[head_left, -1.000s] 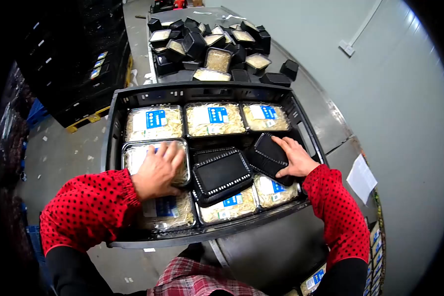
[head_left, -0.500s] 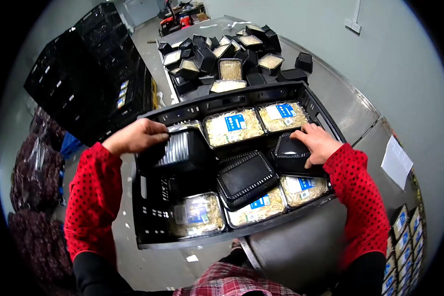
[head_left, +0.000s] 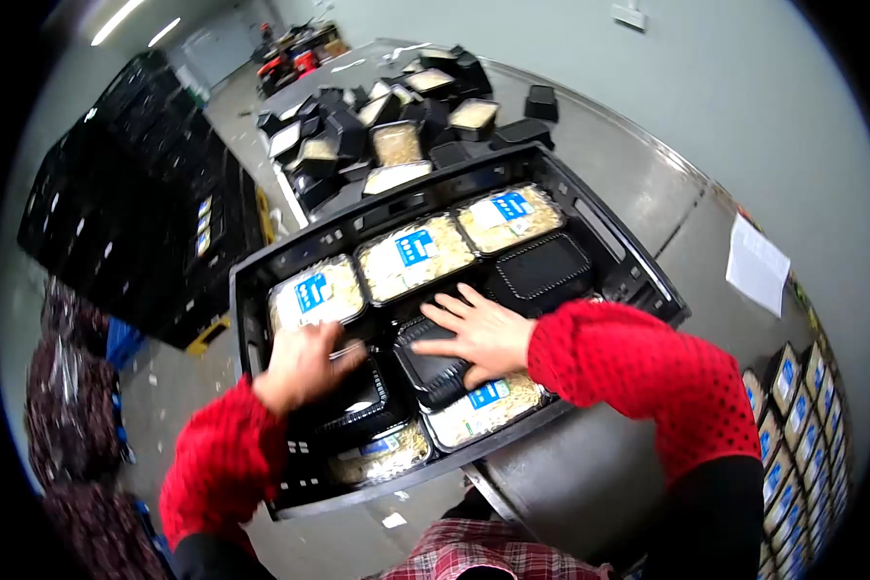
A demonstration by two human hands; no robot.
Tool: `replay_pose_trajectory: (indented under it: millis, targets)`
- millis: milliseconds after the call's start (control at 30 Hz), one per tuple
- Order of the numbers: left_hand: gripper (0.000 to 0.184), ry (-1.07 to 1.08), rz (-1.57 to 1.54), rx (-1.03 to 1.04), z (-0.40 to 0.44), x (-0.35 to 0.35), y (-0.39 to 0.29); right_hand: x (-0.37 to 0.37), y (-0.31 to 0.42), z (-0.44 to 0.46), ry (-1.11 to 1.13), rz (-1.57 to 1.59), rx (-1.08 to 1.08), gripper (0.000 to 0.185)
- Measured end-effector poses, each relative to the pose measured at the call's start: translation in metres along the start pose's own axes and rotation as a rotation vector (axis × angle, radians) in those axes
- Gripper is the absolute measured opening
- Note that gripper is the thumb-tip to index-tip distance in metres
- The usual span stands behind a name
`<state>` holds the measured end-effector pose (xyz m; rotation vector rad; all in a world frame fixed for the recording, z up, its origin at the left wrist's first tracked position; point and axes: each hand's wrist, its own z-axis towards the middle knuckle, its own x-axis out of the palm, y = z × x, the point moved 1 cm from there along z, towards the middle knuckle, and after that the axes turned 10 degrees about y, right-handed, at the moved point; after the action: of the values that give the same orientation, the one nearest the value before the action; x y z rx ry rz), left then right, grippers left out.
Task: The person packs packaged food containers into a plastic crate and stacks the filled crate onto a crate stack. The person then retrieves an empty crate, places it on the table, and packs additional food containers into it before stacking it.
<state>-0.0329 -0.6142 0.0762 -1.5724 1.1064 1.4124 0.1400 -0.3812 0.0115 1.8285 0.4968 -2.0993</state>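
A black crate (head_left: 396, 206) sits tilted in front of me with clear-lidded trays of pale shredded food, blue-labelled, such as the back-middle tray (head_left: 418, 257). My left hand (head_left: 307, 365), blurred, is over an upside-down black tray (head_left: 362, 401) at the crate's left; its fingers are too smeared to read. My right hand (head_left: 478, 333) lies with fingers spread on another upturned black tray (head_left: 433, 365) in the middle. A third upturned tray (head_left: 541, 269) rests untouched at the right. Labelled trays (head_left: 483, 411) show along the near side.
Loose trays (head_left: 396, 143) are heaped on the metal table (head_left: 628, 179) beyond the crate. Black crates (head_left: 130, 203) stand stacked at left, near dark filled bags (head_left: 72, 396). A paper sheet (head_left: 756, 263) and rows of labelled trays (head_left: 797, 435) are at right.
The left tray, earlier lifted on its side, is now upside down in the crate. My right hand has moved from the right tray to the middle one. The right tray now lies flatter.
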Motion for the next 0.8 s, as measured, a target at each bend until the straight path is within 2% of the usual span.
replay_pose_trajectory:
  millis: [33, 67, 100, 133, 167, 200, 233, 267, 300, 333, 367, 400, 433, 467, 500, 567, 600, 633, 700, 767, 800]
  targets:
    - [0.065, 0.041, -0.136, 0.122, -0.013, -0.01, -0.018, 0.001, -0.009, 0.009, -0.032, -0.063, 0.033, 0.085]
    - [0.079, 0.105, -0.112, 0.251, -0.021, 0.002, -0.027, 0.004, -0.021, 0.019, -0.022, -0.002, 0.051, 0.085]
    - [0.087, 0.123, 0.048, 0.284, -0.028, 0.008, -0.041, 0.01, -0.029, 0.022, 0.005, 0.061, 0.088, 0.085]
    - [0.093, 0.177, 0.156, 0.223, -0.025, 0.012, -0.049, 0.022, -0.027, 0.022, -0.053, 0.086, 0.097, 0.087]
    - [0.096, 0.141, 0.139, 0.149, -0.018, 0.033, -0.041, 0.032, -0.02, 0.017, -0.208, 0.095, 0.108, 0.073]
    - [0.095, 0.127, 0.117, 0.181, -0.009, 0.05, -0.019, 0.012, -0.008, 0.019, -0.129, 0.119, 0.105, 0.047]
    - [0.092, 0.124, 0.164, 0.174, -0.005, 0.042, -0.024, -0.018, 0.015, 0.011, -0.162, 0.248, 0.106, 0.043]
    - [0.085, 0.048, 0.287, 0.134, -0.008, 0.036, -0.034, -0.062, 0.053, -0.011, -0.061, 0.454, 0.211, 0.056]
    - [0.074, -0.032, 0.29, 0.184, -0.014, 0.032, -0.039, -0.068, 0.089, -0.026, 0.036, 0.464, 0.261, 0.062]
    - [0.054, -0.079, 0.026, 0.242, -0.022, 0.025, -0.051, -0.053, 0.124, -0.045, -0.063, 0.321, 0.223, 0.061]
    - [0.036, -0.001, -0.123, 0.201, -0.038, 0.018, -0.058, -0.038, 0.135, -0.053, -0.346, 0.209, 0.277, 0.059]
    - [0.027, 0.13, -0.327, 0.213, -0.055, 0.015, -0.061, -0.034, 0.138, -0.055, -0.327, 0.312, 0.302, 0.059]
    - [0.025, 0.231, -0.511, 0.22, -0.08, -0.001, -0.086, -0.034, 0.141, -0.051, -0.301, 0.404, 0.335, 0.06]
    - [0.019, 0.367, -0.496, 0.065, -0.104, 0.002, -0.09, -0.034, 0.139, -0.051, -0.318, 0.348, 0.322, 0.059]
    - [0.017, 0.295, -0.327, 0.148, -0.129, -0.01, -0.121, -0.031, 0.14, -0.054, -0.313, 0.363, 0.293, 0.054]
    - [0.027, 0.174, -0.034, 0.017, -0.155, -0.018, -0.158, -0.03, 0.146, -0.06, -0.359, 0.33, 0.248, 0.052]
    - [0.033, 0.112, -0.003, -0.012, -0.159, -0.005, -0.146, -0.023, 0.147, -0.057, -0.382, 0.312, 0.247, 0.05]
    - [0.012, -0.074, -0.168, 0.034, -0.155, 0.002, -0.144, -0.044, 0.142, -0.071, -0.386, 0.355, 0.283, 0.051]
    - [0.009, -0.121, -0.177, -0.011, -0.145, -0.045, -0.186, -0.082, 0.126, -0.098, -0.42, 0.267, 0.37, 0.056]
    - [0.008, -0.091, -0.246, -0.126, -0.166, -0.039, -0.22, -0.109, 0.133, -0.131, -0.341, 0.278, 0.29, 0.056]
    - [0.009, -0.113, -0.197, -0.102, -0.182, -0.024, -0.24, -0.098, 0.146, -0.146, -0.341, 0.297, 0.266, 0.059]
